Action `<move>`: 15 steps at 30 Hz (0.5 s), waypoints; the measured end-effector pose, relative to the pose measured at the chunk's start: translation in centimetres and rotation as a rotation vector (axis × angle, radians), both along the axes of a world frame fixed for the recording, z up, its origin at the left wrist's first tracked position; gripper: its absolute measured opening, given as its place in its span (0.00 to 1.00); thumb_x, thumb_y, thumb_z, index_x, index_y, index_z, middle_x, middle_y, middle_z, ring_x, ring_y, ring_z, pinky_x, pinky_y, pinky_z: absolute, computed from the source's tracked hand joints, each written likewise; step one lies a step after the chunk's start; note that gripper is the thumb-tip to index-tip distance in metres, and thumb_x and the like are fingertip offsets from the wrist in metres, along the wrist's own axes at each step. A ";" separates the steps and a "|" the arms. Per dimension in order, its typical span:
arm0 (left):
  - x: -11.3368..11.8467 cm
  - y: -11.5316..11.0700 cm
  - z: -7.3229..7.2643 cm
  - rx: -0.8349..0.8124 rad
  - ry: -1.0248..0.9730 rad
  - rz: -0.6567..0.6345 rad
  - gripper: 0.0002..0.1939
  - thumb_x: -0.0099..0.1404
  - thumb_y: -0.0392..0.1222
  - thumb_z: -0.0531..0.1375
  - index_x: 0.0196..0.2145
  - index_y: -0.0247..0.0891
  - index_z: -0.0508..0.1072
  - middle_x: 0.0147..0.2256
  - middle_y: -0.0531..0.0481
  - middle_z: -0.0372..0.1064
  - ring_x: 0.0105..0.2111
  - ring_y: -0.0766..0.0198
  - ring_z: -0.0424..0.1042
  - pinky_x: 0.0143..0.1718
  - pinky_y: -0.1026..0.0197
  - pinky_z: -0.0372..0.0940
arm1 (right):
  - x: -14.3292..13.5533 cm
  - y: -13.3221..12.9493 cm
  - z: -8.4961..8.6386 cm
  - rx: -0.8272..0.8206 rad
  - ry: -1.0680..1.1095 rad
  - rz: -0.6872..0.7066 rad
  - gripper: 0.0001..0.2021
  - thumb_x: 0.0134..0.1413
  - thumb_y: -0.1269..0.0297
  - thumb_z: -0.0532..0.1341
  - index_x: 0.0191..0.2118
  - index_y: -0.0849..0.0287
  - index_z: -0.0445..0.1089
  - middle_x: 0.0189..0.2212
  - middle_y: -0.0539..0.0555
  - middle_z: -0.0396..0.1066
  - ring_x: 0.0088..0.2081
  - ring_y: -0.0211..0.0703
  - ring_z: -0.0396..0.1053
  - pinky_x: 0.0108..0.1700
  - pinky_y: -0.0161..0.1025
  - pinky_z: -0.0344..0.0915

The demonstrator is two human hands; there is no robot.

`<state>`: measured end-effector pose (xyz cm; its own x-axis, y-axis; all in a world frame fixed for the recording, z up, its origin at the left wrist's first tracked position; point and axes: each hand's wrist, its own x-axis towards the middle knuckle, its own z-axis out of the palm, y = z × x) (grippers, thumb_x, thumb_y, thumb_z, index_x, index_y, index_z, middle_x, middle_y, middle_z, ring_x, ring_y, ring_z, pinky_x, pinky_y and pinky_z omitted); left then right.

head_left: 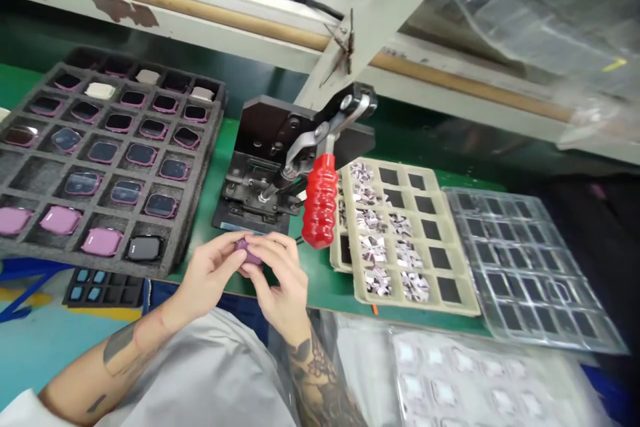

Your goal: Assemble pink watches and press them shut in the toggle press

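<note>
A small purple watch case [247, 251] is held between both hands at the bench's front edge. My left hand [213, 273] pinches its left side with the thumb and fingers. On the other side, the fingers of my right hand [280, 277] close round it and cover part of it. Just beyond the hands stands a black toggle press [260, 190] with a ribbed red handle [321, 203]. To the left, a dark grey foam tray [185, 213] carries rows of watch cases, most of them purple with dark screens.
Right of the press is a cream compartment tray [437, 180] with small shiny parts in several cells. A clear plastic tray [525, 207] lies farther right. Below the bench edge are a blister tray [450, 373] and a small black tray [107, 297] with blue pieces. A shelf beam [200, 20] crosses behind.
</note>
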<state>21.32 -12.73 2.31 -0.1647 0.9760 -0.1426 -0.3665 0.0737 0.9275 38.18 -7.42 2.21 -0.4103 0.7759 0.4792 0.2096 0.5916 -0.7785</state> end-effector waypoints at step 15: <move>-1.1 -0.1 -1.0 0.349 0.565 0.090 0.18 0.74 0.33 0.68 0.58 0.46 0.86 0.48 0.47 0.88 0.42 0.59 0.89 0.50 0.62 0.81 | -0.2 0.4 1.2 -0.157 0.104 -0.099 0.09 0.75 0.68 0.64 0.53 0.51 0.79 0.47 0.56 0.80 0.49 0.48 0.80 0.52 0.47 0.79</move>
